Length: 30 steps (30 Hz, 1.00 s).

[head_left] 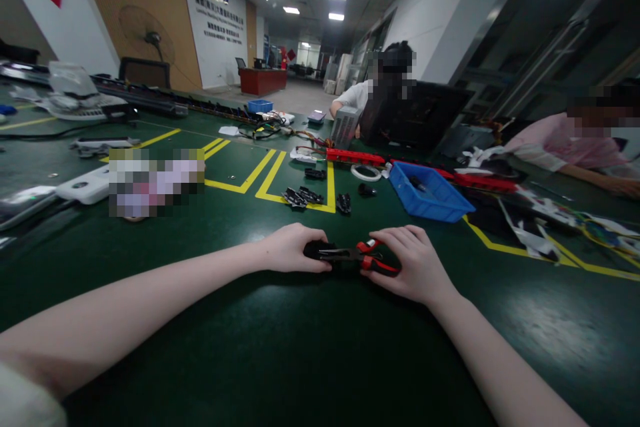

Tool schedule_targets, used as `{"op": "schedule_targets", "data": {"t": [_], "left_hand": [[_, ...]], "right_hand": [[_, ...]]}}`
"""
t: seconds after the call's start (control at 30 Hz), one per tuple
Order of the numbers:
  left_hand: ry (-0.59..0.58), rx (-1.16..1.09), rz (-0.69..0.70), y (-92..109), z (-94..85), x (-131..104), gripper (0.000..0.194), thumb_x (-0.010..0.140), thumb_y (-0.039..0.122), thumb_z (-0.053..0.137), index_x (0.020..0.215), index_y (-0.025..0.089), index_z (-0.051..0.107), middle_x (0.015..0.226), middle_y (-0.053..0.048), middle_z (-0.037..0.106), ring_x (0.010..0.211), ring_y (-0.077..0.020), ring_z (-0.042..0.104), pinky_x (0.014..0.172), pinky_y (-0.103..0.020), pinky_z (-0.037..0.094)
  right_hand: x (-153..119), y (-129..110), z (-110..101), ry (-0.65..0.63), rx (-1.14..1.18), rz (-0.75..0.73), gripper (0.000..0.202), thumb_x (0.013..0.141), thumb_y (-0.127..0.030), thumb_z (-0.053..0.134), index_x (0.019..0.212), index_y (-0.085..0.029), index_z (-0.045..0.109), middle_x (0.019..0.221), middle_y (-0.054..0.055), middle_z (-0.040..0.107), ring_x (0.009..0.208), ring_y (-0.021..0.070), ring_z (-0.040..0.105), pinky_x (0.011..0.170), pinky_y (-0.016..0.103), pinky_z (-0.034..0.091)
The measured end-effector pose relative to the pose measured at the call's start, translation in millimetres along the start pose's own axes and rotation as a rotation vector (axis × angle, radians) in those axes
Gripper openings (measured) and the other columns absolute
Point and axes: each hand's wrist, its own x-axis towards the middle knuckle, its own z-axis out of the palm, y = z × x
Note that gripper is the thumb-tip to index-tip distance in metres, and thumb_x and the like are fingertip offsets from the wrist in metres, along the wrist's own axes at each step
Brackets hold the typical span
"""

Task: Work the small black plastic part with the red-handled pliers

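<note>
The green counter [300, 360] is the largest thing here, with yellow lines marked on its surface. Beyond the hands, a co-worker [354, 93] sits behind a dark screen [417, 117]. The blue tray [450, 215] stands on the counter, ahead and to the right of the hands, and something dark lies inside it.

The right hand [417, 263] is curled, only partly closed, and has hold of the pliers [354, 255] by their red-and-black handles. These handles are spread apart, with the nose pointing to the left. The left hand [290, 250] is closed in a pinch, thumb and fingers around a black part [314, 251], near the middle of the view and low over the counter. The nose of the pliers is at this part, but I cannot tell exactly how the tips meet it.

For good work here, the left pinch should be firm and near the place of contact, so the part cannot turn. The fingertips are very close to the metal nose — they should be clear of it before any squeeze. The pressure should be slow and even, and the pliers in line with the part, because a twisted grip may slip or mark it.

Smaller black pieces [295, 198] lie ahead of the hands — some inside the yellow lines, others just beside them.
</note>
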Motion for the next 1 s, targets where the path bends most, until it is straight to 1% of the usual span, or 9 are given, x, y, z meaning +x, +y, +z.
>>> {"op": "schedule_targets", "data": {"t": [0.1,0.23,0.33,0.5,0.63,0.73,0.87,1.0], "left_hand": [[-0.023,-0.061,-0.004,-2.4,-0.7,0.8,0.034,0.081,0.043,0.068,0.101,0.016,0.065,0.079,0.000,0.066,0.067,-0.0148,0.059,0.059,-0.024,0.038],[-0.028,-0.114,-0.014,-3.7,-1.3,1.9,0.035,0.081,0.042,0.069,0.104,0.016,0.066,0.082,-0.001,0.067,0.069,-0.0150,0.060,0.061,-0.024,0.040],[-0.034,-0.111,-0.014,-2.4,-2.0,2.0,0.037,0.082,0.040,0.069,0.109,0.016,0.066,0.084,-0.002,0.068,0.071,-0.0157,0.061,0.063,-0.024,0.041],[-0.044,-0.037,-0.003,0.8,-3.6,0.9,0.039,0.082,0.042,0.067,0.111,0.016,0.067,0.084,-0.003,0.069,0.068,-0.0154,0.061,0.062,-0.024,0.041],[-0.037,-0.003,-0.002,2.3,-3.8,-0.3,0.036,0.083,0.043,0.066,0.108,0.017,0.068,0.082,-0.002,0.069,0.068,-0.0155,0.062,0.062,-0.025,0.041],[-0.022,0.064,0.013,3.0,-2.7,-1.2,0.035,0.084,0.045,0.064,0.105,0.018,0.068,0.081,-0.002,0.069,0.068,-0.0161,0.062,0.063,-0.025,0.041],[-0.014,0.193,0.084,2.2,-1.0,-1.7,0.035,0.087,0.047,0.060,0.105,0.018,0.066,0.084,-0.002,0.070,0.072,-0.0174,0.064,0.069,-0.028,0.042],[-0.046,0.260,0.162,-0.6,-1.4,-0.9,0.041,0.086,0.050,0.062,0.110,0.018,0.063,0.093,-0.003,0.071,0.079,-0.0187,0.066,0.074,-0.030,0.042]], "right_hand": [[0.3,-1.9,-0.8,0.005,0.001,0.010,0.047,0.076,-0.051,0.068,0.109,-0.018,0.059,0.103,0.011,0.068,0.093,0.0264,0.063,0.081,0.042,0.042],[0.5,-3.2,-1.7,0.028,-0.011,-0.002,0.047,0.077,-0.049,0.067,0.110,-0.017,0.060,0.105,0.012,0.067,0.092,0.0256,0.062,0.075,0.038,0.042],[0.4,-3.9,-1.4,0.037,-0.016,-0.027,0.045,0.076,-0.050,0.067,0.105,-0.016,0.061,0.099,0.012,0.067,0.085,0.0237,0.062,0.072,0.037,0.042],[1.2,-6.2,-0.2,0.009,-0.031,-0.054,0.043,0.076,-0.049,0.067,0.100,-0.014,0.062,0.093,0.011,0.067,0.075,0.0211,0.058,0.069,0.036,0.041],[2.8,-7.7,-1.3,-0.011,-0.022,-0.041,0.041,0.074,-0.049,0.067,0.097,-0.014,0.063,0.090,0.010,0.067,0.072,0.0203,0.056,0.067,0.035,0.041],[3.1,-8.3,-2.7,-0.017,-0.011,-0.040,0.040,0.074,-0.048,0.067,0.096,-0.014,0.063,0.089,0.010,0.067,0.071,0.0196,0.055,0.067,0.035,0.040],[2.6,-9.2,-3.3,-0.033,0.000,-0.039,0.040,0.073,-0.048,0.067,0.095,-0.015,0.063,0.089,0.010,0.067,0.070,0.0193,0.054,0.068,0.035,0.039],[2.5,-10.2,-2.5,-0.060,0.006,-0.030,0.040,0.072,-0.049,0.068,0.094,-0.016,0.063,0.090,0.009,0.067,0.071,0.0193,0.054,0.068,0.035,0.039]]}}
